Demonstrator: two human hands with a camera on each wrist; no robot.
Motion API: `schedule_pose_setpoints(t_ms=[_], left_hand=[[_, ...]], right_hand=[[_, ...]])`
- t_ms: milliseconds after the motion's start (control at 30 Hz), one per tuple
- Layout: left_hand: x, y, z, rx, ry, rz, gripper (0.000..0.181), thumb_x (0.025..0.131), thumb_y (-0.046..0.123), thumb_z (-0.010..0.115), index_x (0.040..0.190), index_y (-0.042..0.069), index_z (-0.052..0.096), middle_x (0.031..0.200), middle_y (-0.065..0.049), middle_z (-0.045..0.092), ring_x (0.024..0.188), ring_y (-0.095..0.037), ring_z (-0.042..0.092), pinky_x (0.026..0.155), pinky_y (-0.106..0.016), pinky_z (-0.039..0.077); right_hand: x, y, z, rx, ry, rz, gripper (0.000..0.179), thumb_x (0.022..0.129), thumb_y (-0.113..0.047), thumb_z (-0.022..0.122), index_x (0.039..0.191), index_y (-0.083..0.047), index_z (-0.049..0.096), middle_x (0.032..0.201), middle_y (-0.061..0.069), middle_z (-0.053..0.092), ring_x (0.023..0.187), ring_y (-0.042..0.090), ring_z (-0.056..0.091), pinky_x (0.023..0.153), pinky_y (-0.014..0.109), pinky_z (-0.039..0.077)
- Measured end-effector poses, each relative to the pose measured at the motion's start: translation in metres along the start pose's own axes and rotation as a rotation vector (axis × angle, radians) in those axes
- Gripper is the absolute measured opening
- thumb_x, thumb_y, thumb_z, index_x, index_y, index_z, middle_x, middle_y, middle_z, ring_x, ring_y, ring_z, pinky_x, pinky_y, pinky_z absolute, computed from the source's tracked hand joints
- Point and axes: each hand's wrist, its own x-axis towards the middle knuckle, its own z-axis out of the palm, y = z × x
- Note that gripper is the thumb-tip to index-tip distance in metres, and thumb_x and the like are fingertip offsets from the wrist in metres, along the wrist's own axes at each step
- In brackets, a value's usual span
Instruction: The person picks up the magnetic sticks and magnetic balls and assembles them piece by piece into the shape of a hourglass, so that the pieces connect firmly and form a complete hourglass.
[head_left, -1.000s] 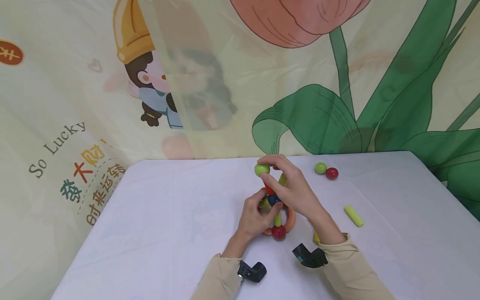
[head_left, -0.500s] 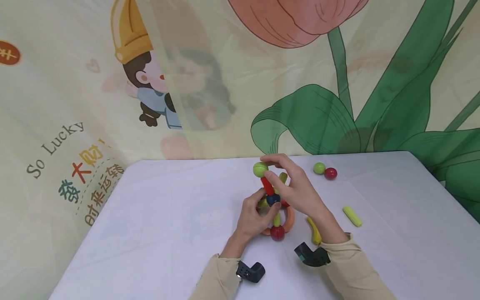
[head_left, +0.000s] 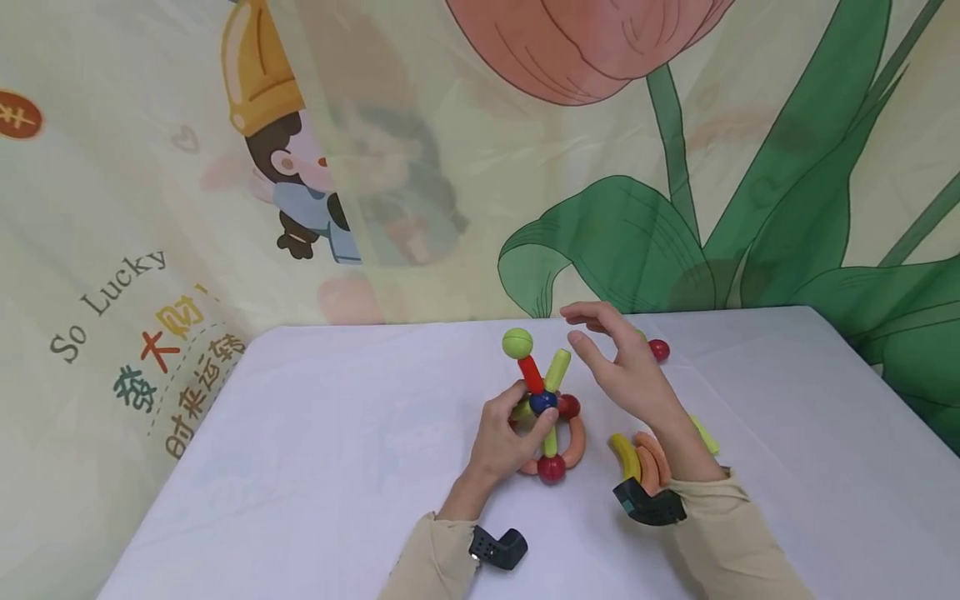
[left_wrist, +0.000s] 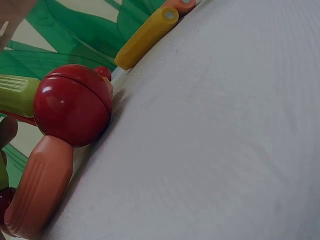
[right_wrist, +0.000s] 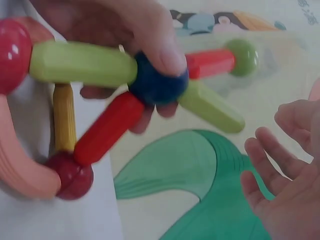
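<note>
Near the middle of the white table (head_left: 315, 467), the model (head_left: 543, 403) is rested on its ring (head_left: 576, 442); just right, a yellow rod (head_left: 625, 456) is laid beside two orange rods (head_left: 648, 471); farther right, a lime rod (head_left: 706, 435) is partly covered. Toward the back, a red ball (head_left: 659, 350) is spotted, a green ball (head_left: 641, 333) mostly hidden alongside!

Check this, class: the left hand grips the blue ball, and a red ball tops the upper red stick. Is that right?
One slip: the head view shows a green ball, not red, atop the upper red stick. The left hand does grip the blue ball.
</note>
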Motion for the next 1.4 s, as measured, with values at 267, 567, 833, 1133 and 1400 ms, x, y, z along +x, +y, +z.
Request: schedule_pose_setpoints(t_ms=[267, 567, 833, 1133, 1400], left_hand=[[-0.003, -0.002, 0.001, -0.016, 0.011, 0.002, 0.023, 0.089, 0.025, 0.062, 0.108, 0.012, 0.061, 0.089, -0.003, 0.069, 0.078, -0.009, 0.058, 0.066, -0.025, 0.051], [-0.003, -0.002, 0.000, -0.010, 0.012, -0.008, 0.023, 0.089, 0.026, 0.062, 0.108, 0.013, 0.061, 0.090, -0.002, 0.069, 0.076, -0.008, 0.056, 0.063, -0.024, 0.049], [-0.003, -0.001, 0.000, -0.016, 0.013, -0.006, 0.022, 0.089, 0.025, 0.061, 0.107, 0.012, 0.062, 0.088, -0.002, 0.069, 0.076, -0.008, 0.056, 0.062, -0.024, 0.049], [-0.002, -0.001, 0.002, -0.015, 0.009, -0.009, 0.024, 0.089, 0.026, 0.061, 0.108, 0.012, 0.061, 0.089, -0.002, 0.070, 0.078, -0.008, 0.059, 0.067, -0.025, 0.052], [-0.002, -0.001, 0.002, -0.004, 0.010, -0.017, 0.024, 0.089, 0.028, 0.061, 0.108, 0.012, 0.061, 0.088, -0.002, 0.069, 0.078, -0.007, 0.058, 0.067, -0.025, 0.052]], right_hand=[[-0.001, 0.012, -0.010, -0.039, 0.045, 0.011, 0.031, 0.095, -0.012, 0.055, 0.125, -0.009, 0.054, 0.122, 0.008, 0.058, 0.115, 0.019, 0.054, 0.099, 0.020, 0.038], [0.000, 0.021, -0.020, -0.063, 0.075, 0.039, 0.031, 0.096, -0.013, 0.053, 0.126, -0.006, 0.052, 0.122, 0.008, 0.058, 0.114, 0.022, 0.054, 0.097, 0.016, 0.039], [-0.002, 0.028, -0.028, -0.046, 0.090, 0.073, 0.031, 0.096, -0.015, 0.053, 0.126, -0.006, 0.052, 0.122, 0.008, 0.058, 0.114, 0.021, 0.054, 0.095, 0.011, 0.037], [-0.005, 0.042, -0.035, -0.026, 0.106, 0.124, 0.031, 0.097, -0.016, 0.051, 0.127, -0.007, 0.052, 0.122, 0.007, 0.058, 0.116, 0.018, 0.053, 0.093, 0.014, 0.039], [-0.008, 0.057, -0.039, -0.035, 0.113, 0.197, 0.031, 0.098, -0.022, 0.049, 0.126, -0.007, 0.052, 0.123, 0.008, 0.057, 0.115, 0.010, 0.052, 0.091, 0.015, 0.039]])
